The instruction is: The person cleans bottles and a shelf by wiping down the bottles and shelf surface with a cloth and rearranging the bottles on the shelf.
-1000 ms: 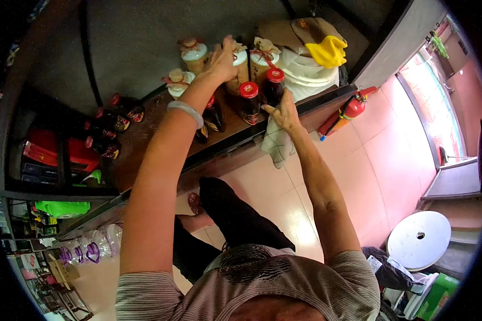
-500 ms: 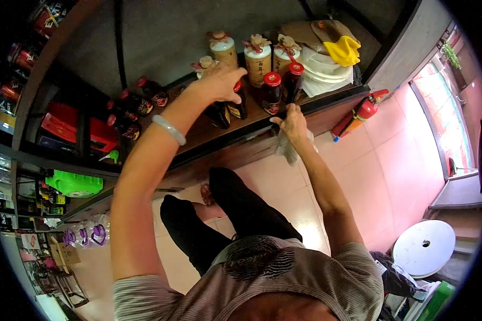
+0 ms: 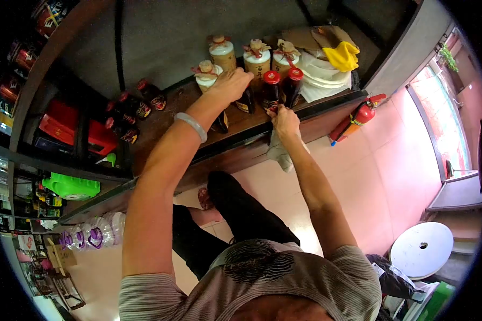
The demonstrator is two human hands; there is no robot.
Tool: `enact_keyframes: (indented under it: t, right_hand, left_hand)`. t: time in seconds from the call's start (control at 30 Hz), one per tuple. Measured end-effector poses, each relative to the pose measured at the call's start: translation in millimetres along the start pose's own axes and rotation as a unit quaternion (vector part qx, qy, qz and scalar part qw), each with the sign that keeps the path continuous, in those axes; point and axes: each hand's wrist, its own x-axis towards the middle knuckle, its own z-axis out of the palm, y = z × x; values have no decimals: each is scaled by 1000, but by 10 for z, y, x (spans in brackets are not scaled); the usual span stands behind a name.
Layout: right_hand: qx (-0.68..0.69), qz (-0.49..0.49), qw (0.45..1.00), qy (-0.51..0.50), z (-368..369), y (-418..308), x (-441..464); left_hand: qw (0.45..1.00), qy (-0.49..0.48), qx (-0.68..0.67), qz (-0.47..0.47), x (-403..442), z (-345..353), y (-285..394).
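Note:
My left hand (image 3: 231, 85), with a pale bangle at the wrist, closes over the top of a dark glass bottle (image 3: 245, 101) on the shelf; the hand hides its cap. Another dark bottle (image 3: 220, 122) stands partly behind that forearm. My right hand (image 3: 286, 123) is closed at the shelf's front edge, and a greyish cloth (image 3: 280, 152) hangs from it. Right above its fingers stand two red-capped dark bottles, a nearer one (image 3: 271, 92) and one to its right (image 3: 292, 88). White jars with cloth-wrapped tops, one of them the front left jar (image 3: 204, 80), stand behind.
More dark bottles (image 3: 154, 95) lie or lean at the shelf's left. White stacked items (image 3: 321, 77) and a yellow cloth-like item (image 3: 341, 56) sit at its right end. A fire extinguisher (image 3: 359, 119) stands beside the shelf. A green container (image 3: 72, 186) is at left.
My left hand has shifted right, and the bottle under it has come nearer the red-capped pair. My right hand has moved slightly left along the edge with the cloth.

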Motion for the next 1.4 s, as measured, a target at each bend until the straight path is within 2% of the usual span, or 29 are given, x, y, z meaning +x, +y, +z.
enact_keyframes:
  t: [0.1, 0.33, 0.43, 0.6, 0.63, 0.7, 0.73, 0.77, 0.9, 1.0, 1.13, 1.4]
  right_hand:
    - [5, 26, 1000, -4, 41, -1, 63]
    - [-23, 77, 997, -17, 63, -67, 127]
    - [17, 28, 999, 16, 46, -57, 16]
    - [60, -105, 990, -71, 35, -380, -250]
    - [52, -116, 988, -93, 14, -500, -282]
    - [36, -129, 977, -165, -114, -789, -297]
    - [31, -123, 977, -168, -69, -903, -312]
    - [25, -119, 978, -171, -30, -1011, -319]
    - [8, -80, 982, -170, 171, -1278, -320]
    - [10, -64, 989, -130, 340, -1309, -371]
    - [13, -67, 993, -97, 290, -1219, -386]
    - [3, -11, 997, -76, 209, -1023, -239]
  left_hand:
    - [999, 31, 24, 36, 174, 119, -54]
    - [1000, 16, -21, -16, 292, 196, -115]
    - [999, 16, -19, -39, 257, 184, -77]
    - [996, 31, -51, -62, -47, 58, 0]
    - [982, 185, 34, 3, -157, 156, -24]
    - [982, 186, 0, 32, -336, 34, -76]
    - [981, 187, -17, 45, -456, -68, -83]
    - [965, 254, 13, 71, -563, -94, -143]
    - [939, 340, -36, 46, -1005, -160, -414]
    - [946, 308, -84, -58, -1391, -137, -563]
    - [940, 272, -147, -141, -1780, 213, -808]
    - [940, 200, -201, -191, -2257, 738, -775]
